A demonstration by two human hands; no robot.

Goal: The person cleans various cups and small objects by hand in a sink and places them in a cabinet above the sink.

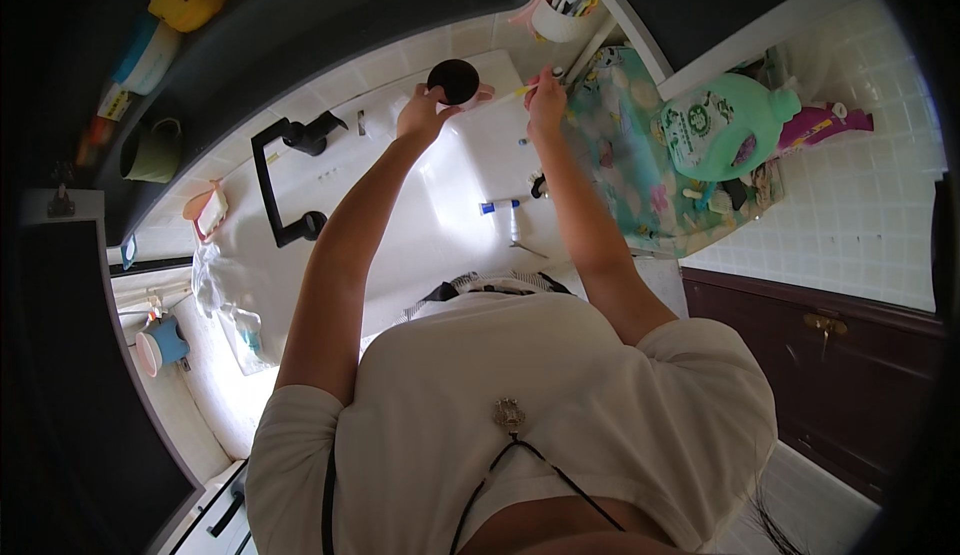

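My left hand [422, 115] reaches out over the white sink [440, 205] and grips a pink cup with a dark opening [456, 81]. Beside it, my right hand [546, 103] pinches a thin toothbrush [532, 85] with a yellowish handle, its end pointing toward the cup. Both arms stretch away from my white shirt at the lower middle. A blue-and-white tube [498, 207] lies on the sink rim below my right forearm.
A black faucet [288, 170] stands left of the sink. A pink holder with brushes [558, 10] hangs at the top. A green detergent bottle [725, 125] sits on a patterned cloth at the right. A dark wooden door [820, 355] is lower right, a blue cup [165, 343] at left.
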